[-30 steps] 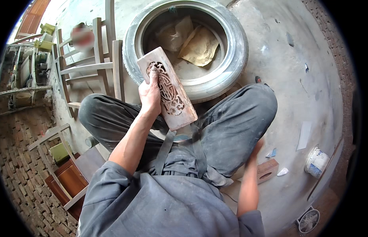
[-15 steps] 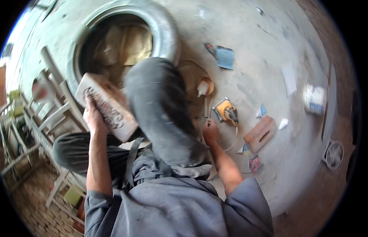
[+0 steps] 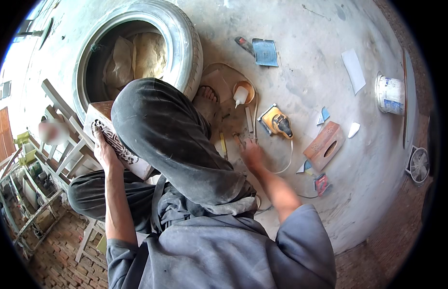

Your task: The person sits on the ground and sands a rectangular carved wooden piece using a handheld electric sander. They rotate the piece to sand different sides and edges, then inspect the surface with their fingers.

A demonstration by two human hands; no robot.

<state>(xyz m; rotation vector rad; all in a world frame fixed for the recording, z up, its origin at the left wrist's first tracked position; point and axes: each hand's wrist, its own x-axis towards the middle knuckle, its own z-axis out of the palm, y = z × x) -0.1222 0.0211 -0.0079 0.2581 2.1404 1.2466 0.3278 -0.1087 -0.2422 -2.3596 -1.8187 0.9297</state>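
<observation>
My left hand grips a wooden box with a dark pierced lattice carved in its pale side, thumb resting on the carving. The box leans against my raised knee, which hides part of it. Down on the floor at my right, my right hand reaches among small tools, its fingers seemingly apart though slightly blurred. A thin yellow tool lies to its left, and a pale flat strip just beyond. Beside it rests a yellow power sander. A white squeeze bottle leans in an orange-brown bowl.
A large tire stands beyond my knee. On the right lie a wooden box with an oval slot, blue sandpaper, a white sheet and a white bucket. Wooden frames crowd the left. A cord loops around the sander.
My view has shifted. My raised knee has swung left, covering more of the box and uncovering my foot. My right hand has moved slightly left, near the floor tools.
</observation>
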